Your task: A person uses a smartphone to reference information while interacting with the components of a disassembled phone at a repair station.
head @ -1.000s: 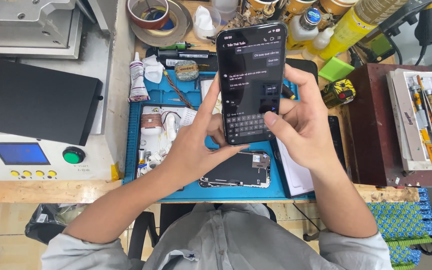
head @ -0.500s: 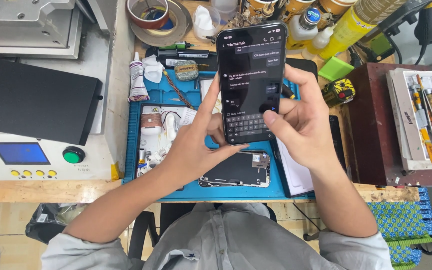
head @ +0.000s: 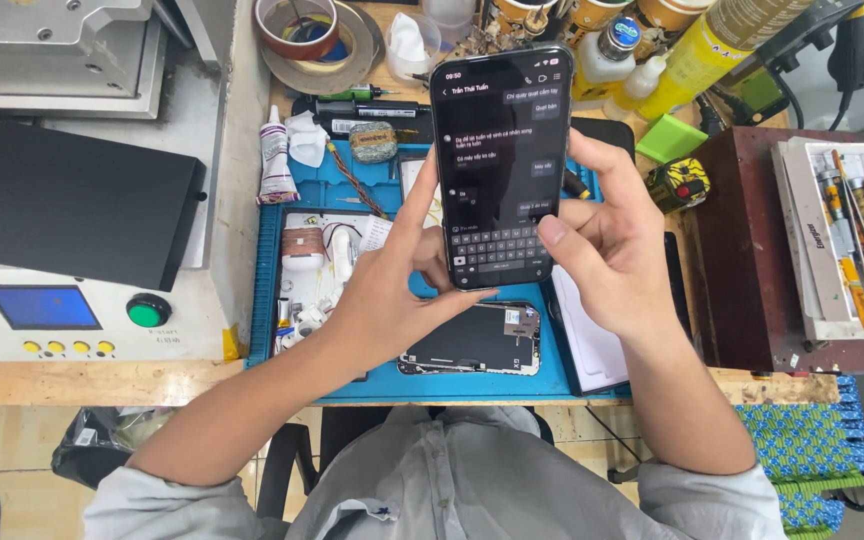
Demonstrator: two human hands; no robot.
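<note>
Holding the scene together is a black, glossy-screened smartphone (head: 500, 165), which is gripped upright above the blue silicone repair mat (head: 392, 385) by both hands. The left hand (head: 392, 290) is wrapped along the phone's left edge, its index finger stretched straight up the side and its thumb laid flat under the bottom edge; the remaining fingers are hidden behind the phone. The right hand (head: 617, 245) is closed around the right edge, fingers curled behind the body and the thumb pressed onto the lower right of the on-screen keyboard.

A dark chat page with an open keyboard is shown on the screen, so typing is judged to be under way; whether any message has been finished cannot be told.

Just below the phone, on the mat, a dismantled phone body with exposed metal parts (head: 472, 340) is left lying untouched, and the bench repair is judged to be unfinished. Left of the phone, small loose parts and a white tube of adhesive (head: 274, 158) are spread out. Right of the phone, a white tray of tools (head: 842, 235) is set on a dark red box (head: 742, 260).
</note>
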